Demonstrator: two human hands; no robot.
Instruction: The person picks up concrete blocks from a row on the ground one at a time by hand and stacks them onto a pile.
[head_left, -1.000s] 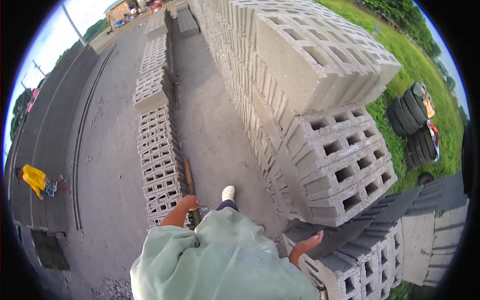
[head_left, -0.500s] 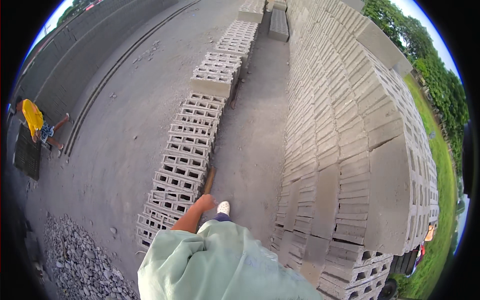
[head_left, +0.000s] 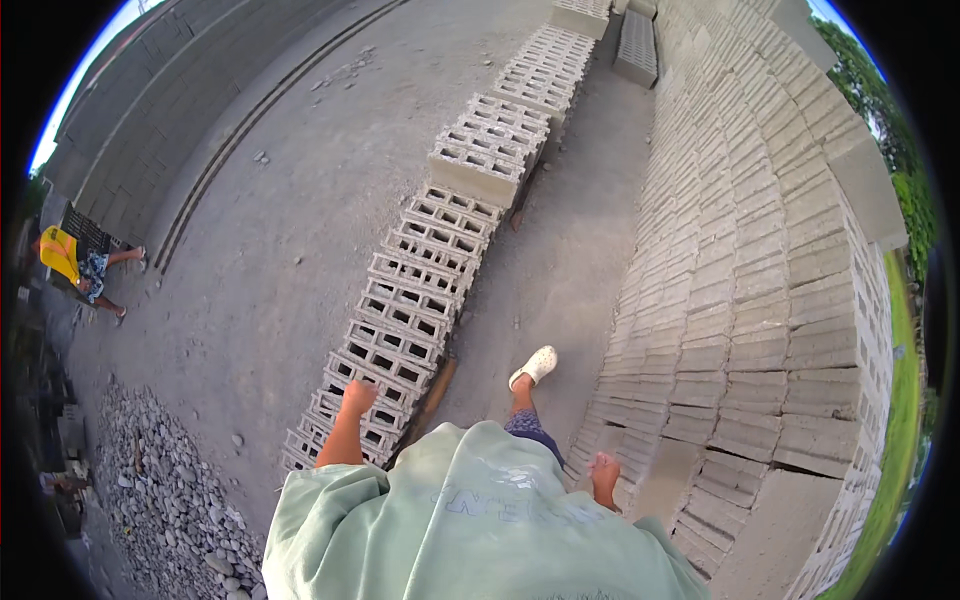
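Note:
My left hand (head_left: 358, 397) hovers over the near part of a long row of grey hollow concrete blocks (head_left: 403, 315), its fingers curled with no object showing in them. Whether it touches a block I cannot tell. On the other side of my body my right hand (head_left: 604, 470) is held low beside the tall block stack (head_left: 740, 330). Its fingers are curled in too, and I see nothing in them. The blocks of the row stand side by side, with their openings facing up.
Between row and stack runs a strip of ground, where my white clog (head_left: 533, 368) steps. A plank (head_left: 435, 395) lies along the row's base. Gravel (head_left: 180, 490) is heaped at the lower left. A person in a yellow shirt (head_left: 60, 252) is at the far left, near another block wall (head_left: 150, 130).
My left hand has moved from beside the row to above it. My right hand has come into view. My foot is farther forward, and the view has shifted, bringing the stack's side closer.

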